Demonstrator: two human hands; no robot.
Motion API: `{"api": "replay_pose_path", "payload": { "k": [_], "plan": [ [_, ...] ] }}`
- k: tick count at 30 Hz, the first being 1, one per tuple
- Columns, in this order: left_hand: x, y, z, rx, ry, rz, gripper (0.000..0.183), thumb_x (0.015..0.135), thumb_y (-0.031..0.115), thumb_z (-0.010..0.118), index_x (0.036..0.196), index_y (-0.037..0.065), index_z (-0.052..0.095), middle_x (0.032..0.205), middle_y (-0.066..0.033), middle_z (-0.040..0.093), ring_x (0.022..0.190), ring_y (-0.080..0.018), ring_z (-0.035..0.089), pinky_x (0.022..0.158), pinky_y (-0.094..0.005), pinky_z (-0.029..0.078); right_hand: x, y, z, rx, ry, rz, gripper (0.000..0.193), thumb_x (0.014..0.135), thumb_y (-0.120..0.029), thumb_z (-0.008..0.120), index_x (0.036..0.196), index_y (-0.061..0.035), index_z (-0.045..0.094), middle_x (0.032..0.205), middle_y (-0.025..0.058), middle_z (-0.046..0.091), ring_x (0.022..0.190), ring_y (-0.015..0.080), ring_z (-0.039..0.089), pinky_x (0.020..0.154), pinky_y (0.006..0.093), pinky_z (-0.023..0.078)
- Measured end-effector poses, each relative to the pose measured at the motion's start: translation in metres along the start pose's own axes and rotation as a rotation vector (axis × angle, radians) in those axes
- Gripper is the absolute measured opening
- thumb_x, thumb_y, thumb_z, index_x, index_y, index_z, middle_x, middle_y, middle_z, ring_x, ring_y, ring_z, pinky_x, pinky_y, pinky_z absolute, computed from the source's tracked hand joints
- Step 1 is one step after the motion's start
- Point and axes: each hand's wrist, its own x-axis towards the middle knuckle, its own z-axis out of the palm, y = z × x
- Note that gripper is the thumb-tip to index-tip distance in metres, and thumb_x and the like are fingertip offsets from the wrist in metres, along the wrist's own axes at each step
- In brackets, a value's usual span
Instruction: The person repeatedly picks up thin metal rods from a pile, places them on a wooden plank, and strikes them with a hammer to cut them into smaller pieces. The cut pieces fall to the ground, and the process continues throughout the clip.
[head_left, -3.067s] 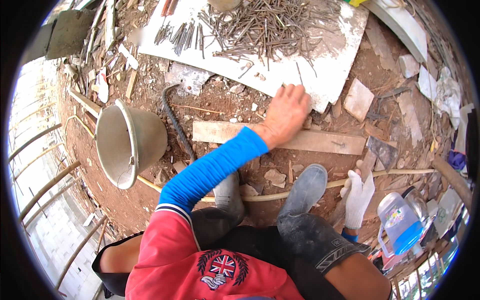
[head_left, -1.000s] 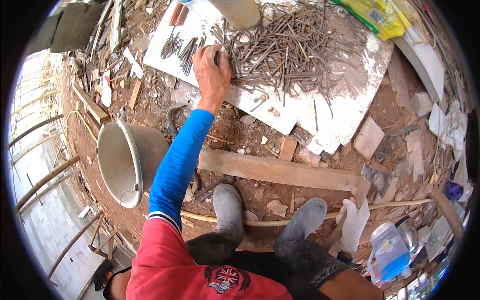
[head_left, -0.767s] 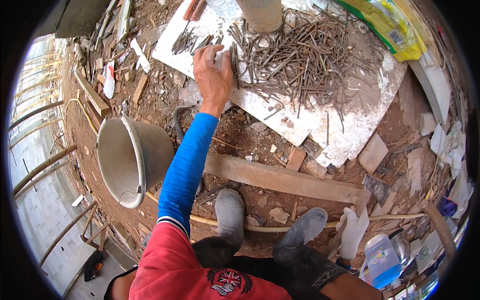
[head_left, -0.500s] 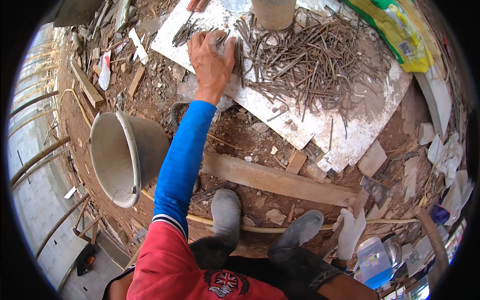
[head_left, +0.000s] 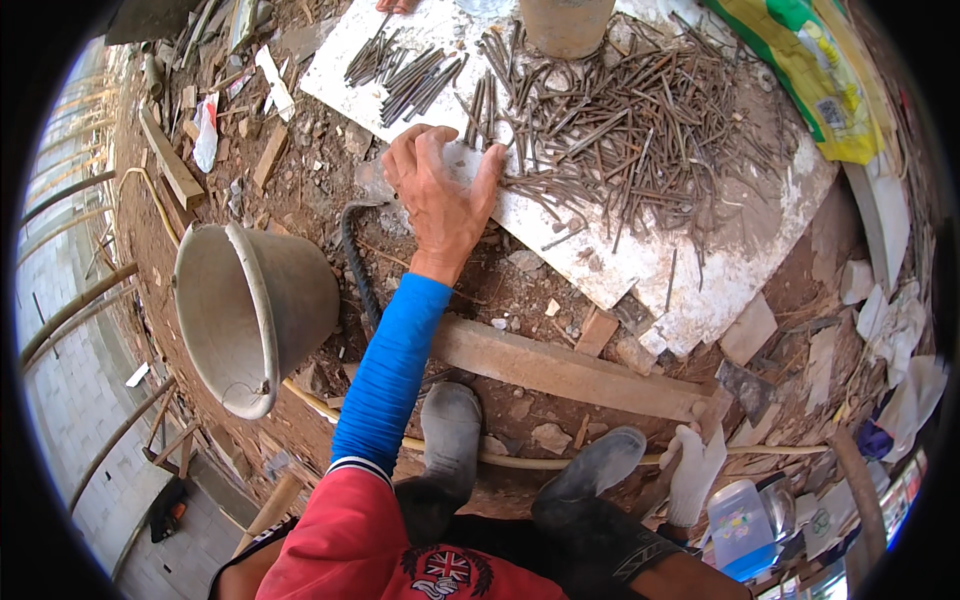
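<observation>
My left hand [head_left: 440, 190], on a blue-sleeved arm, lies palm down with the fingers spread on the near edge of a white board [head_left: 640, 270]. Its fingertips touch the edge of a big heap of loose rusty nails [head_left: 620, 130]. A smaller bundle of straightened nails [head_left: 400, 75] lies on the board's far left corner, beyond the hand. My right hand [head_left: 695, 470], in a white glove, hangs low by my right knee; what it holds is unclear.
A grey metal bucket [head_left: 250, 310] lies on its side to the left. A wooden plank [head_left: 560, 370] crosses the dirt before my grey shoes [head_left: 450, 430]. A tan cylinder [head_left: 565, 25] stands on the board, a yellow-green sack [head_left: 810, 80] beyond. Rubble surrounds everything.
My left hand has drawn back from the straightened bundle at the board's far corner. It now rests near the board's edge beside the loose heap.
</observation>
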Motion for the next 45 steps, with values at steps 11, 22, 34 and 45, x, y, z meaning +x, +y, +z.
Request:
{"api": "replay_pose_path", "payload": {
  "k": [11,22,34,45],
  "plan": [
    [0.024,-0.020,0.005,0.064,0.052,0.013,0.037,0.092,0.033,0.089,0.111,0.005,0.074,0.117,-0.0157,0.067,0.118,-0.0342,0.057,0.104,-0.0508,0.045,0.003,0.002,-0.002,-0.005,-0.013,0.011,0.050,0.095,0.000,0.066,0.144,0.0011,0.057,0.090,0.0013,0.058,0.060,0.0079,0.055,0.050,0.0241,0.047],
    [0.067,-0.023,0.013,0.112,0.006,0.037,0.011,0.097,0.019,0.080,0.103,0.009,0.081,0.104,-0.0128,0.062,0.105,-0.0318,0.054,0.093,-0.0484,0.044,0.002,0.003,-0.006,-0.026,-0.044,0.001,0.054,0.095,0.000,0.066,0.148,0.0023,0.057,0.092,0.0029,0.059,0.060,0.0085,0.056,0.051,0.0252,0.047],
    [0.128,-0.022,0.020,0.283,-0.381,-0.013,0.019,0.086,0.011,0.068,0.080,-0.003,0.078,0.091,-0.0266,0.075,0.092,-0.0437,0.066,0.083,-0.0540,0.049,-0.012,0.006,-0.012,0.046,-0.029,-0.021,0.039,0.097,-0.001,0.067,0.134,0.0037,0.059,0.077,0.0009,0.058,0.058,0.0071,0.054,0.050,0.0245,0.046],
    [-0.112,0.178,-0.047,-0.670,-0.954,-0.002,0.023,0.087,-0.008,0.063,0.109,-0.001,0.067,0.091,-0.0165,0.072,0.083,-0.0229,0.073,0.074,-0.0398,0.063,-0.019,0.040,-0.036,0.125,0.018,-0.128,0.045,0.097,-0.006,0.070,0.140,0.0037,0.060,0.077,0.0014,0.060,0.058,0.0078,0.055,0.052,0.0247,0.047]
  ]
}}
